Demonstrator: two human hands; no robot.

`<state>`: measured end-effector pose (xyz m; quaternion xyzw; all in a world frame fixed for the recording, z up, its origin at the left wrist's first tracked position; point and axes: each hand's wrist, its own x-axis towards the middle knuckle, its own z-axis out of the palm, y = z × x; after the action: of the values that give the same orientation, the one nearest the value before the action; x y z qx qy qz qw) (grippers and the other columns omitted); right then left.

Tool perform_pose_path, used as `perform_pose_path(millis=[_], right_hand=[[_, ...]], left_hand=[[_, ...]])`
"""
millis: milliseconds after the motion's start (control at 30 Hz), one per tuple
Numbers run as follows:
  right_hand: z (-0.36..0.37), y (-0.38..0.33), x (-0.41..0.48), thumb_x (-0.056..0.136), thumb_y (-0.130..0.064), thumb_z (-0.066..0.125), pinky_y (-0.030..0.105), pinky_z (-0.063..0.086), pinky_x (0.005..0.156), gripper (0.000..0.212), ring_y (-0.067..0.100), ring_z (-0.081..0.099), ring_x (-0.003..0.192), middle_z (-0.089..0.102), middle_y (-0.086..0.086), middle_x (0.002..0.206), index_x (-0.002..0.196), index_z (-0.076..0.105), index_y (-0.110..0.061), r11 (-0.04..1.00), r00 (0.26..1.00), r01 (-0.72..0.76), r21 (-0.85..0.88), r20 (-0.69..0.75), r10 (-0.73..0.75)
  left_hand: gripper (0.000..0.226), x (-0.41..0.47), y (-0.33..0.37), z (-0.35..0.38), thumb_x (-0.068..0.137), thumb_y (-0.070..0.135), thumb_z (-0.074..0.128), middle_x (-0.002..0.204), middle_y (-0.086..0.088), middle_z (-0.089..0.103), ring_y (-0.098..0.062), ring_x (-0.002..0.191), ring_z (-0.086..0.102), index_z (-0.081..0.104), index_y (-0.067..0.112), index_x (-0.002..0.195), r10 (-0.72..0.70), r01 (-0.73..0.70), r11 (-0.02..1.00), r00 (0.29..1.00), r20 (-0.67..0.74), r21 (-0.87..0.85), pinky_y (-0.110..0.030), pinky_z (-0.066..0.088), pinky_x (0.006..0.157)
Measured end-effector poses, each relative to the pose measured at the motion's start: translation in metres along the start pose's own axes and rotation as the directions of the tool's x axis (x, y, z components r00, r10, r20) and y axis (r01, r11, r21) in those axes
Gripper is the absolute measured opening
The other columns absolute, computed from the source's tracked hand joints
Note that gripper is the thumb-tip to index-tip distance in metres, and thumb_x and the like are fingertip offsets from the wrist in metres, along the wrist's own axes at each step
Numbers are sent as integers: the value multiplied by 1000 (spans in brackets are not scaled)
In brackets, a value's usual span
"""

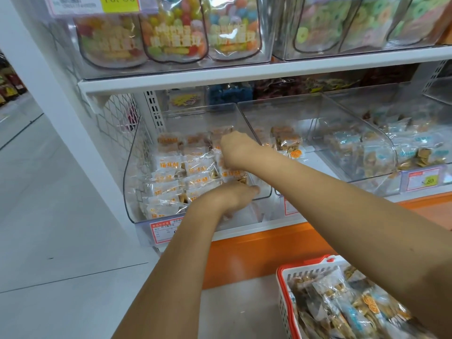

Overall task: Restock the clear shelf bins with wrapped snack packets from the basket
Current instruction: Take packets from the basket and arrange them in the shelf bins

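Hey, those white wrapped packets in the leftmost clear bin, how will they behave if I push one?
Probably light: the packets are small film pouches. Likely slippery, since their glossy wrappers lie stacked in the bin, so a push may slide neighbours too. The biscuit-like pieces inside could crumble if squeezed.

1. The left hand reached forward on an outstretched arm, one finger pointing right.
2. The right hand was higher, wrist bent downward, fingertips hidden.
3. Both forearms were bare.
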<state>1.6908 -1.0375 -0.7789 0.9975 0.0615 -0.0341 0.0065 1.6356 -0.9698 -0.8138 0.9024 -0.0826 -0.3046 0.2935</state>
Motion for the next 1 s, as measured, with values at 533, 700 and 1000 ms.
perform_pose_path(millis=[533,700,1000], right_hand=[[25,103,-160,91,-34,61,31,34,58,33,21,53,67,56,5,68,72,60,-7,943,987,-25,331,-142,76],[134,124,-208,86,-38,65,31,49,78,35,25,64,96,69,9,103,101,69,-7,935,900,-324,147,353,256],[252,109,-258,84,-33,57,32,53,83,31,22,61,99,66,6,108,109,61,-14,868,789,-483,114,488,374]], left_hand=[[36,-41,2,43,93,30,41,62,-3,58,-18,58,52,60,9,71,640,-590,743,491,-591,315,-33,38,55],[26,-49,4,119,95,25,46,76,-4,59,-24,74,55,56,12,76,604,-498,733,790,-104,464,-33,40,62],[27,-58,-14,207,94,-2,38,107,-26,59,-40,94,56,60,-12,106,49,-519,465,824,564,717,-43,48,80]])
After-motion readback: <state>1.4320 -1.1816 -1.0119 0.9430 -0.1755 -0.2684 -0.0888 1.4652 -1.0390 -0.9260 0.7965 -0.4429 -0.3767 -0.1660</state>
